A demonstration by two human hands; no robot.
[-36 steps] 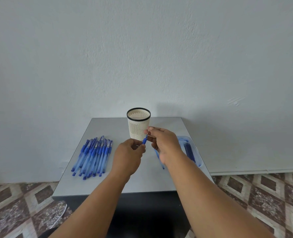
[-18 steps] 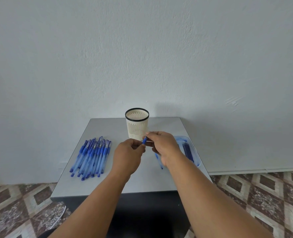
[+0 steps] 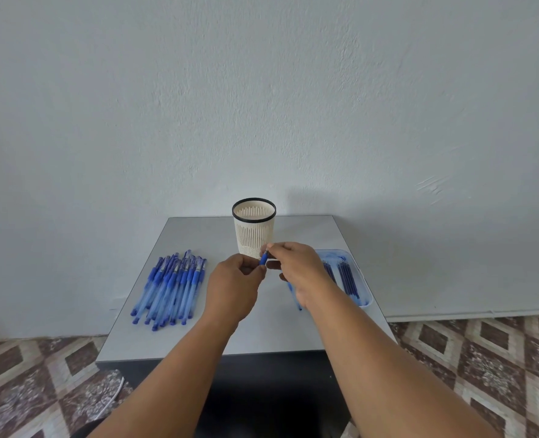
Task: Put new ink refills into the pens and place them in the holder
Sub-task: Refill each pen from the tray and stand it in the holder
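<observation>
Both hands meet over the middle of the grey table [image 3: 299,235], just in front of the cream mesh holder [image 3: 254,229] with a black rim. My left hand [image 3: 233,289] and my right hand [image 3: 296,273] together pinch a small blue pen part [image 3: 263,258] between their fingertips. A translucent blue pen barrel [image 3: 294,297] shows below my right hand, mostly hidden by the hand. Several blue pens [image 3: 170,287] lie in a pile on the table's left side. Dark blue refills [image 3: 347,276] lie in a clear blue tray [image 3: 364,300] on the right.
The table stands against a white wall. Its front edge is dark, and patterned brown floor tiles [image 3: 483,358] lie around it. A white cable [image 3: 110,403] lies on the floor at the lower left.
The hands stayed joined on the blue part and dropped slightly, and the right-hand fingers closed nearer the left hand. Pens, tray and holder have not moved.
</observation>
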